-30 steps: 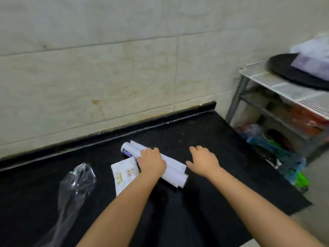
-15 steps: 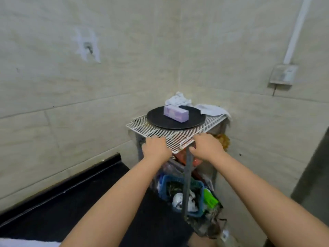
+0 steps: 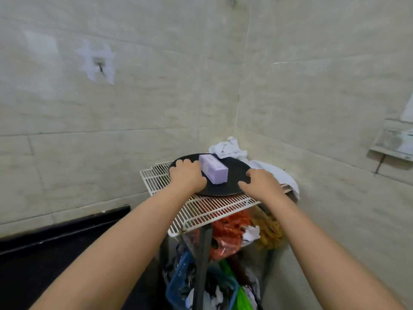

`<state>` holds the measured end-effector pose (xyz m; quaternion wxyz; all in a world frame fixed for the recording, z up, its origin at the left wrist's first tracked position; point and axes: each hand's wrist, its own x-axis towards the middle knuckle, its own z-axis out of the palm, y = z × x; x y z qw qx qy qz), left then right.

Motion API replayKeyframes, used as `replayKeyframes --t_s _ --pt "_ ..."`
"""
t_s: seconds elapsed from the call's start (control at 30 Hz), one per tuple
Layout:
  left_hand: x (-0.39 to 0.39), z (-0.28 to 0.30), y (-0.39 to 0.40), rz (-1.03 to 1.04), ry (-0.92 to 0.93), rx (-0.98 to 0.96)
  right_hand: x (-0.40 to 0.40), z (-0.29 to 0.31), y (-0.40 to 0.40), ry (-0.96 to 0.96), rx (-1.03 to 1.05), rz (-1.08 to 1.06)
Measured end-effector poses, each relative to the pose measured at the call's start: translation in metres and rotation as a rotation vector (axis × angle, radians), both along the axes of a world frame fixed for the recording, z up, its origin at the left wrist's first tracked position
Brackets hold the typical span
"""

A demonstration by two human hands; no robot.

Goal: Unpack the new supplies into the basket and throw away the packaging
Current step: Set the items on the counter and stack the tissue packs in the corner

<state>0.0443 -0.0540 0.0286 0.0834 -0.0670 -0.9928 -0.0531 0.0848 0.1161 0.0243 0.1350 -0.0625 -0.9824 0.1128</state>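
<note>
A pale purple box (image 3: 214,168) lies on a round black tray (image 3: 234,175) on top of a white wire rack (image 3: 212,211) in the corner. My left hand (image 3: 187,175) rests on the tray's left part, knuckles up and fingers curled down right beside the box's left end; its fingertips are hidden. My right hand (image 3: 259,184) hovers over the tray's front right rim with fingers spread and nothing in it. A blue basket (image 3: 178,280) stuffed with items sits low in the rack.
A crumpled white cloth (image 3: 230,148) lies behind the tray. Orange bags (image 3: 230,229) and a green item (image 3: 243,298) fill the rack's lower levels. The black counter (image 3: 55,253) is at lower left. Tiled walls close in on both sides.
The view swung from the counter with the white roll and wrapper to the rack. Both hands moved forward from the rack's front edge onto the tray, beside the purple box.
</note>
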Motion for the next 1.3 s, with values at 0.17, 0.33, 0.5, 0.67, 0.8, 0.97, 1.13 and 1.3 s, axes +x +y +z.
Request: replayKeyframes --t_s 0.17,0.33,0.5,0.67,0.8,0.97,1.13,1.3 --pt "-0.071 0.001 0.010 0.059 -0.019 -0.017 -0.082 0.000 0.014 -0.069 0.065 0.100" --pt "-0.118 -0.003 0.021 0.187 -0.066 -0.022 -0.155 -0.002 0.015 -0.103 0.046 0.203" --pt "-0.137 -0.015 0.025 0.304 -0.089 -0.017 -0.208 -0.033 0.003 -0.223 0.076 0.190" --pt "-0.115 -0.033 0.019 0.554 -0.069 0.019 -0.231 -0.059 -0.004 -0.320 -0.123 0.240" --pt "-0.076 -0.044 0.008 0.724 -0.088 0.073 -0.234 -0.045 0.000 -0.275 -0.210 0.317" --pt "-0.009 -0.047 -0.017 0.983 -0.048 0.125 -0.203 0.005 -0.039 -0.180 -0.343 0.611" --pt "0.087 -0.045 -0.053 1.201 -0.038 0.111 -0.101 0.026 -0.119 -0.162 -0.399 1.009" --pt "0.206 -0.045 -0.097 1.391 -0.010 0.093 0.020 -0.004 -0.200 -0.152 -0.323 1.321"
